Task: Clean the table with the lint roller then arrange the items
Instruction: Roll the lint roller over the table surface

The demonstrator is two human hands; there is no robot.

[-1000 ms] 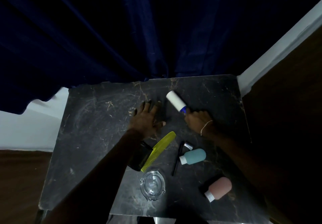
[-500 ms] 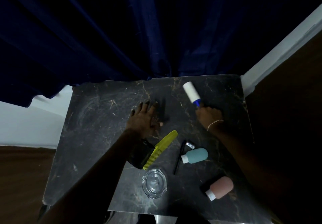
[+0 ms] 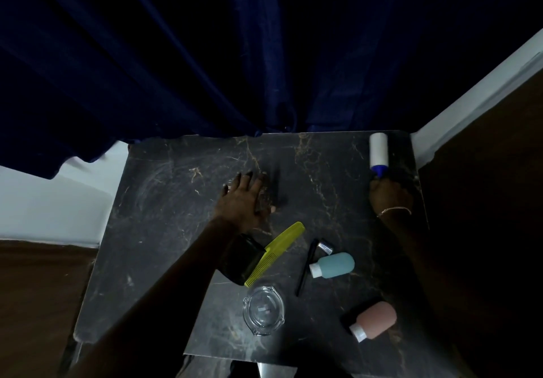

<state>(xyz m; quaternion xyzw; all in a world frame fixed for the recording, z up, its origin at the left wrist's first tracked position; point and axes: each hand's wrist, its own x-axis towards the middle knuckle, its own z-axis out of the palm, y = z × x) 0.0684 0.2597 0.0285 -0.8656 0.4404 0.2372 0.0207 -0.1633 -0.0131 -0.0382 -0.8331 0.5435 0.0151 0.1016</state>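
Looking down from my head, my right hand [image 3: 389,195] is curled around the blue handle of the lint roller [image 3: 378,149], whose white roll lies on the dark marble table [image 3: 164,230] at its far right corner, close to the navy curtain [image 3: 205,54]. My left hand [image 3: 245,201] lies flat on the middle of the tabletop, fingers straight and spread, holding nothing. Nearer me are a yellow-green comb [image 3: 276,252] resting against a black jar [image 3: 242,263], a thin black stick [image 3: 305,269] beside a small silver cap [image 3: 325,246] and a teal bottle [image 3: 335,264], a clear glass dish [image 3: 263,310], and a pink bottle [image 3: 374,320] at front right.
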